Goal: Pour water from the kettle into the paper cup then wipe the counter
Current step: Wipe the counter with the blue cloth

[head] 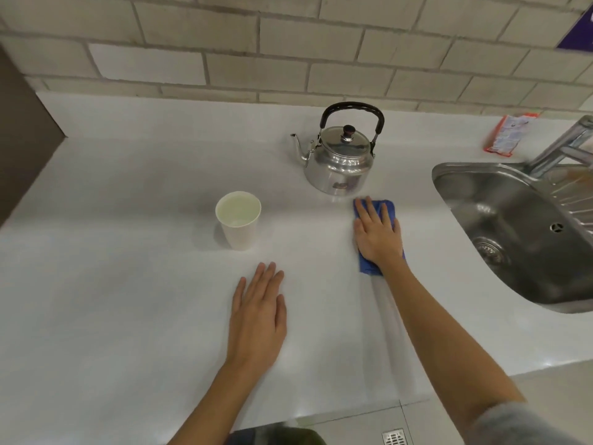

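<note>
I am viewing a white counter (128, 220) from the head camera, with a brick wall (256, 43) running along its far edge. My right hand (378, 232) is lying flat, palm down, on a blue cloth (369, 268); its fingers are extended and only slightly spread, pressing on the cloth rather than curling around it. The cloth is lying on the counter just in front of the kettle (340, 159), and its far edge is sitting near the kettle's base without clearly touching it. The kettle is standing upright toward the back of the counter, lid on, black handle raised, spout pointing left. The paper cup (239, 220) is standing upright to the left of the cloth and well apart from it, and it is holding liquid close to its rim. My left hand (258, 313) is hovering or resting palm down on bare counter near the cup's near side, fingers straight and together, holding nothing; I cannot tell whether it is touching the surface. To the right, a metal sink (513, 220) is set into the counter, with a tap (564, 142) rising behind it and an orange packet (508, 133) lying beyond the sink near the wall. A faint streak is showing on the counter beside my right forearm. A floor drain (394, 437) is showing below the counter edge.
</note>
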A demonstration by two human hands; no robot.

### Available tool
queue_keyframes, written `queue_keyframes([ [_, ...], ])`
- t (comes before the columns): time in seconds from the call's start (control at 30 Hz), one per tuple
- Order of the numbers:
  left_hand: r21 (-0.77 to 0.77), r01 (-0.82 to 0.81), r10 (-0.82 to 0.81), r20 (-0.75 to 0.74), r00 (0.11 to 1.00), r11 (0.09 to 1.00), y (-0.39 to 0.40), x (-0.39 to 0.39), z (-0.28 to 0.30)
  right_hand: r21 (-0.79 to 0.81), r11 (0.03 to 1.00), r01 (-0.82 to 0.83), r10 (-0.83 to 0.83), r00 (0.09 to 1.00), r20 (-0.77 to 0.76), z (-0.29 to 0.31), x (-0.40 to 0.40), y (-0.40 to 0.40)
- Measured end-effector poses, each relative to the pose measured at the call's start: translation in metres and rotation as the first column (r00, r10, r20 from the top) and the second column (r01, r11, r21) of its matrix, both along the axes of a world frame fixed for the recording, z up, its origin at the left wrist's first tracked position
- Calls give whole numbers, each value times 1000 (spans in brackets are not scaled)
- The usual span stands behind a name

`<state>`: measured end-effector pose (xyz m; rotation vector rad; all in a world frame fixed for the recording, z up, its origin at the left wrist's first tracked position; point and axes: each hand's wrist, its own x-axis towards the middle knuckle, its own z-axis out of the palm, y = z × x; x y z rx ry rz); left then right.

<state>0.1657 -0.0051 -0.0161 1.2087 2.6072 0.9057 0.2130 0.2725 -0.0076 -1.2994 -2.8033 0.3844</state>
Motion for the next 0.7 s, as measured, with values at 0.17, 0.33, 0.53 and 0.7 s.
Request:
queue_keyframes([
  [0.17, 38, -25, 26, -19, 999, 999, -2, -1, -6, 62, 940, -335, 335, 942, 5, -7, 63, -84],
  [0.33, 199, -91, 66, 133, 989, 976, -7, -1, 1, 44, 913, -406, 405, 914, 22, -8, 115, -137],
  [0.53, 192, -229, 186, 219, 958, 954, -30, 1, 2, 19, 930, -368, 368, 926, -81, -10, 45, -236],
  [0.7, 325, -438, 333, 332, 882, 838, -39, 7, 15, -231, 910, -344, 256, 905, -339, 5, 27, -239],
])
